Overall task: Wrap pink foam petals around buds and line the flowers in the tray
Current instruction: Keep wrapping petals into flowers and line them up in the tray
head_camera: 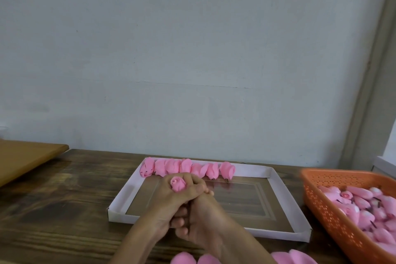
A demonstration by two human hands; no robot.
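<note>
**Petal wrap in hand above the tray**

Wrapping appears to be the step in hand. A pink flower (pixel 178 185) is held upright above the tray (pixel 126 192), its rolled centre facing up. It is clamped in the curled thumb and fingers of the left hand (pixel 169 197). The right hand (pixel 203 214) is pressed against the left from the near side, with its fingers bent across the left knuckles. Whether those fingers pinch the stem or the base of the petals cannot be told, since that part is hidden between the two hands.

A row of finished flowers (pixel 186 167) is laid along the far wall of the tray, touching one another, with room left at the right end. The rest of the tray floor is unfilled, so the task is judged to be at an early stage.

Unwrapped buds (pixel 360 206) are heaped in the orange basket (pixel 321 212) to the right. Loose petals (pixel 293 257) are seen at the near edge of the table (pixel 64 199).

Next, the wrap would need to be pressed snug at the base. The flower would then be laid at the right end of the row, against the last one. A light grip is called for, as the foam is likely to crease if squeezed.
</note>
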